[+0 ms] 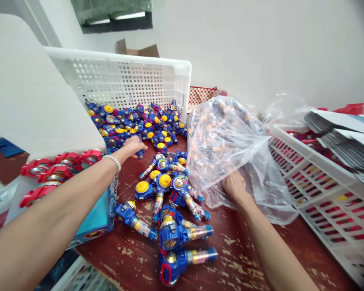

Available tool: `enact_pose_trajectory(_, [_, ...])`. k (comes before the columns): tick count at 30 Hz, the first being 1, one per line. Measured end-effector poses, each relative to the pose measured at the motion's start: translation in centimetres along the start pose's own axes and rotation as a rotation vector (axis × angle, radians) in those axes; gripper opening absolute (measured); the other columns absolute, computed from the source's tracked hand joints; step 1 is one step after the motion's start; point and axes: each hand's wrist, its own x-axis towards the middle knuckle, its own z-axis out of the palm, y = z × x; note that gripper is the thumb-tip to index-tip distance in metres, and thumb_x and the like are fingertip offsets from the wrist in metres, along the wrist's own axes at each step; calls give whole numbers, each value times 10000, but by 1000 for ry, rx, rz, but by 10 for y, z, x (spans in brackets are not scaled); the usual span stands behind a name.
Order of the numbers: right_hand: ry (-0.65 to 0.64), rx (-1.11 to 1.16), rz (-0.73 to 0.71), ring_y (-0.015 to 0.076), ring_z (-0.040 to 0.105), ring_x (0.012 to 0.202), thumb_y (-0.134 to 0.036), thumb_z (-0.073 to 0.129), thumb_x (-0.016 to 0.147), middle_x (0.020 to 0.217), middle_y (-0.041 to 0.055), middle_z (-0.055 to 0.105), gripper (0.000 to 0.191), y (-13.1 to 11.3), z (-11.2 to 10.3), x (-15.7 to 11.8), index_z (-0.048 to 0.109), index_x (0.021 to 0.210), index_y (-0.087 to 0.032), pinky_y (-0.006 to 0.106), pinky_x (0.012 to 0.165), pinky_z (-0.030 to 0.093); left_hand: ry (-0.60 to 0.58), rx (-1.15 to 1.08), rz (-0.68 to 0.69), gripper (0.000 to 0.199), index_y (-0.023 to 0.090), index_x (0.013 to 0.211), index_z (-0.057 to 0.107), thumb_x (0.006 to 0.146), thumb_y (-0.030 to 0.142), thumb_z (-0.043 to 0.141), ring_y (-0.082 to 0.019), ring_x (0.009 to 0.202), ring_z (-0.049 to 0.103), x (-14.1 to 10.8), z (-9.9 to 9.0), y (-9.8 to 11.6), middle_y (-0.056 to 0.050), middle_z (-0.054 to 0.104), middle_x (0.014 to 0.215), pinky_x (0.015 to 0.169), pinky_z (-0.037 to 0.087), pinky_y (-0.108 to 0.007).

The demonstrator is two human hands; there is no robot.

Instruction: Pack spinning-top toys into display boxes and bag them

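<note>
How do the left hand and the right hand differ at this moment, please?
The left hand holds a blue toy, while the right hand is at the clear plastic bag, its fingers partly hidden. The left hand has a beaded bracelet at its wrist; the right hand's wrist shows none. Both are ungloved.

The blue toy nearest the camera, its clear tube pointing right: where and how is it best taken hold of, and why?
I'd grip the clear tube of the blue toy, coming from the right. The tube is slim and juts out over bare table, while the bulkier body has another blue toy crowding its far side.
</note>
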Motion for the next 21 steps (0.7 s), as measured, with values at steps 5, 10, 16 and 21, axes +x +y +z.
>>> enact_pose_trajectory(5, [52,292,173,318,628,986,-291,392,881,1113,248,593,566,10,-16,-41,296,1371,-25,429,790,511,-274,-566,65,211,161,845,549,712,214,704,-174,719,634,-47,-18,32,-36,634,786,637,581,-356])
enact_pose_trajectory(10, [102,1032,199,179,644,630,-535,599,798,790,41,658,600,-11,-49,-108,380,1220,-169,271,541,523,-592,-911,160,196,153,846,572,686,143,686,-162,703,649,-128,-18,43,-20,625,786,620,595,-333])
enact_pose_trajectory(16, [-41,1630,123,132,620,575,-426,785,682,696,-22,650,468,-73,-74,-169,440,924,-222,226,536,502,-845,-1007,140,226,181,882,521,755,279,680,-169,484,614,-228,4,24,-46,648,696,404,533,-289])
enact_pose_trajectory(21, [-261,1452,-5,136,640,668,-432,677,817,839,5,667,382,-83,-76,-203,471,1067,-231,247,608,529,-919,-1072,66,242,215,893,461,796,330,650,-147,429,583,-260,6,-8,-23,649,692,339,490,-234])
